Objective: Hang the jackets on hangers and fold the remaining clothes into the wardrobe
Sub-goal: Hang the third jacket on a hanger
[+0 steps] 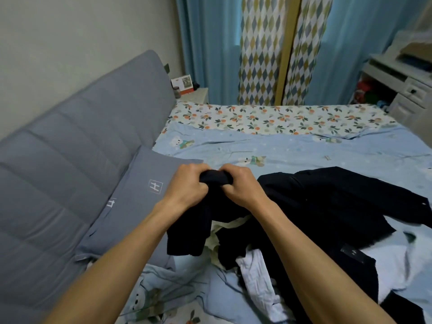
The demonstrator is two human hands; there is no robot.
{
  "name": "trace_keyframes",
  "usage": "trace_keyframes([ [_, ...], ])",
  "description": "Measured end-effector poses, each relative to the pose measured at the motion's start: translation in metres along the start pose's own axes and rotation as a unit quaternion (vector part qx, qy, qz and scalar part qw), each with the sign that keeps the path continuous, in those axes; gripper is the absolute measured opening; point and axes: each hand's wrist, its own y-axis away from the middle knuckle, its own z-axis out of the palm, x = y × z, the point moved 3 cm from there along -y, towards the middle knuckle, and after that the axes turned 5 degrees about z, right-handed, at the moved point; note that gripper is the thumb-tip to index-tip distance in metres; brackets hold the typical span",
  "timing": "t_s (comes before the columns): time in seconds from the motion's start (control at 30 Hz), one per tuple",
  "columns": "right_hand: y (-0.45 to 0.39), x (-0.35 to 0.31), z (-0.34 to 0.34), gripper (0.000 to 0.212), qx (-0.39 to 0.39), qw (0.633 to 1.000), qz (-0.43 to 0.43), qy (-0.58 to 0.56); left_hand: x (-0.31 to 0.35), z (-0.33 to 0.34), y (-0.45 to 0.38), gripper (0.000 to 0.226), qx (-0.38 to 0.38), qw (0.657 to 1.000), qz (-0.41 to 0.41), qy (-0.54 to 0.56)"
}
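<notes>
Two large surfaces frame our work: the bed (304, 148), spread with a pale blue bear-print sheet, and the grey padded headboard (77, 141) on our left, with a grey pillow (140, 195) leaning against it. Across the bed's near right lies the clothes pile (315, 218), mostly black garments with a white garment (257, 284) and a cream piece showing beneath. Behind the bed hang blue curtains (205, 54); no wardrobe or hanger is in view. From the pile's left edge we lift one black garment (187, 232), its loose end hanging down over the sheet. Our left hand (184, 183) and right hand (240, 185) sit close together at its top edge, the fingers of both curled tight around a bunched fold of the black cloth. We judge the step in hand to be separating this garment from the pile and finding its shape. To do it well, we should raise it until it hangs clear of the other black pieces, slide the hands apart along the top edge to reach shoulders or waistband, and shake it flat before deciding whether it calls for a hanger or folding. Whether it is a jacket we cannot tell.
</notes>
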Motion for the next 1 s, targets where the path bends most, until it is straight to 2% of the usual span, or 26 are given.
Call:
trace_keyframes([
  [0.13,0.015,0.052,0.001,0.018,-0.095,0.983,0.111,0.108,0.006,-0.016,0.02,0.048,0.041,0.991,0.028,0.12],
  [0.2,0.022,0.076,0.001,0.013,-0.099,0.969,0.182,0.134,0.003,-0.015,0.024,0.053,0.059,0.985,0.026,0.16],
  [0.27,0.024,0.082,0.0,0.007,-0.077,0.961,0.212,0.16,-0.02,-0.006,0.022,0.047,0.067,0.99,-0.026,0.118],
  [0.3,0.024,0.077,0.0,0.004,-0.07,0.961,0.201,0.179,-0.036,0.0,0.021,0.04,0.045,0.994,-0.074,0.06],
  [0.33,0.025,0.068,0.0,0.005,-0.065,0.963,0.178,0.192,-0.05,0.007,0.021,0.036,-0.001,0.994,-0.11,-0.021],
  [0.37,0.027,0.055,0.001,0.008,-0.061,0.967,0.147,0.197,-0.057,0.014,0.024,0.041,-0.061,0.988,-0.119,-0.08],
  [0.4,0.027,0.041,0.001,0.013,-0.059,0.972,0.114,0.195,-0.058,0.025,0.025,0.056,-0.108,0.984,-0.098,-0.1],
  [0.43,0.029,0.026,0.001,0.018,-0.059,0.977,0.084,0.187,-0.052,0.037,0.027,0.071,-0.132,0.986,-0.056,-0.084],
  [0.47,0.029,0.014,-0.001,0.023,-0.053,0.982,0.064,0.172,-0.041,0.05,0.028,0.075,-0.144,0.988,-0.018,-0.042],
  [0.5,0.028,0.004,-0.003,0.027,-0.043,0.986,0.052,0.152,-0.029,0.057,0.029,0.066,-0.137,0.99,-0.01,0.014],
  [0.57,0.027,0.002,-0.005,0.022,-0.022,0.995,0.046,0.085,-0.018,0.062,0.027,0.036,-0.073,0.988,-0.05,0.123],
  [0.6,0.028,0.007,-0.005,0.015,-0.019,0.998,0.043,0.05,-0.021,0.059,0.025,0.029,-0.03,0.983,-0.066,0.168],
  [0.63,0.033,0.019,-0.002,0.018,-0.031,0.998,0.046,0.034,-0.025,0.058,0.026,0.028,-0.001,0.978,-0.073,0.197],
  [0.77,0.049,0.082,0.008,0.06,-0.114,0.979,0.12,0.117,-0.003,0.05,0.043,0.029,0.015,0.953,-0.047,0.299],
  [0.8,0.052,0.096,0.008,0.061,-0.121,0.971,0.15,0.141,0.006,0.05,0.046,0.037,0.01,0.943,-0.035,0.331],
  [0.87,0.053,0.113,0.001,0.038,-0.088,0.961,0.205,0.162,0.011,0.055,0.047,0.049,0.021,0.927,-0.042,0.372],
  [0.9,0.051,0.115,-0.005,0.026,-0.059,0.959,0.225,0.165,0.006,0.057,0.045,0.046,0.038,0.927,-0.067,0.366],
  [0.97,0.043,0.109,-0.021,0.015,0.0,0.958,0.229,0.172,-0.016,0.065,0.033,0.025,0.056,0.943,-0.129,0.303],
  [1.0,0.037,0.101,-0.031,0.013,0.025,0.961,0.217,0.169,-0.028,0.069,0.024,0.018,0.031,0.956,-0.161,0.242],
])
